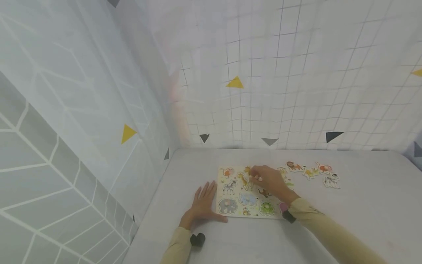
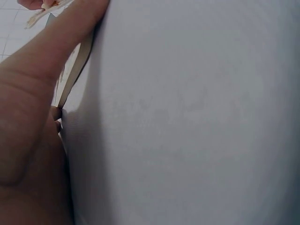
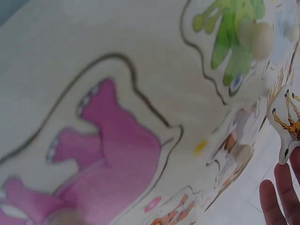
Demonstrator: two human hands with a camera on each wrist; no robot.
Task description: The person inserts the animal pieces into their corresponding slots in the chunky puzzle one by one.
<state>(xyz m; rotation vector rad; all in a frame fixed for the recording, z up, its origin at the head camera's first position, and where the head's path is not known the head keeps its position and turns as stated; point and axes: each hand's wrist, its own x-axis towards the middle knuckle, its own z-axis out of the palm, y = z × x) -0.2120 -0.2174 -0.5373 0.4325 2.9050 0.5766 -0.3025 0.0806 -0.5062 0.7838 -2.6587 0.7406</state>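
Fingers apart and straight, a person's left hand (image 1: 202, 205) rests on a pale grey tabletop (image 1: 257, 242) near the nine-o'clock edge of a cream rectangular animal puzzle board (image 1: 239, 211). A grey elephant piece (image 1: 227, 206) sits at the board's eight o'clock, a light-blue animal piece (image 1: 248, 199) toward seven. Above the board, toward twelve, a flat, white-edged giraffe piece (image 3: 283, 117) with brown spots is clamped in the pinched fingertips of the right hand (image 1: 270, 179). A green frog piece (image 1: 266, 208) lies at five, a purple-pink animal piece (image 3: 119, 159) at four. Toward two and three o'clock, flat cutouts line the tabletop: brown-maned lion (image 1: 294, 167), yellow animal (image 1: 310, 173), orange-and-pink animal (image 1: 324, 168), black-and-white zebra (image 1: 330, 181).
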